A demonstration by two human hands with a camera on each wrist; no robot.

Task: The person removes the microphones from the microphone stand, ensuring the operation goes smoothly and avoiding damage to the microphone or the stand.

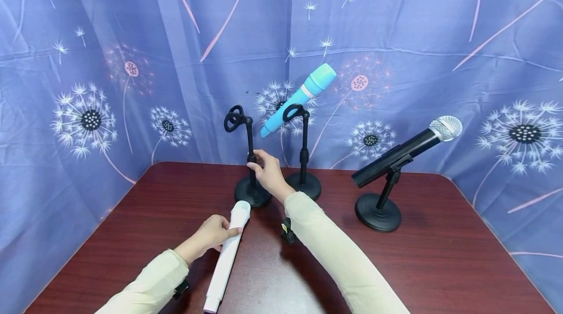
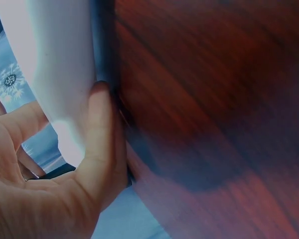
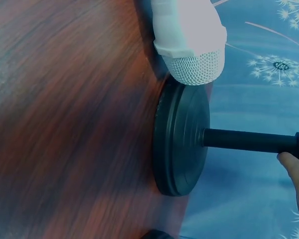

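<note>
My left hand (image 1: 210, 232) holds a white microphone (image 1: 225, 266) around its body, thumb on top and fingers at the side. The microphone slants over the table, its mesh head (image 3: 197, 67) overlapping the rim of a round black base in the right wrist view. That base belongs to a black microphone stand (image 1: 250, 139) with an empty ring clip at the top. With thumb and fingers, my right hand (image 1: 269, 173) pinches the upright pole of this stand. In the left wrist view, the white microphone body (image 2: 55, 55) lies between thumb and fingers.
Just right of it, a second black stand (image 1: 304, 160) bears a blue microphone (image 1: 290, 105) in its clip. Farther right, a black microphone (image 1: 398, 157) with a silver head rests on a short stand (image 1: 379, 214). A blue dandelion-print curtain (image 1: 352, 21) surrounds the dark red table (image 1: 440, 255).
</note>
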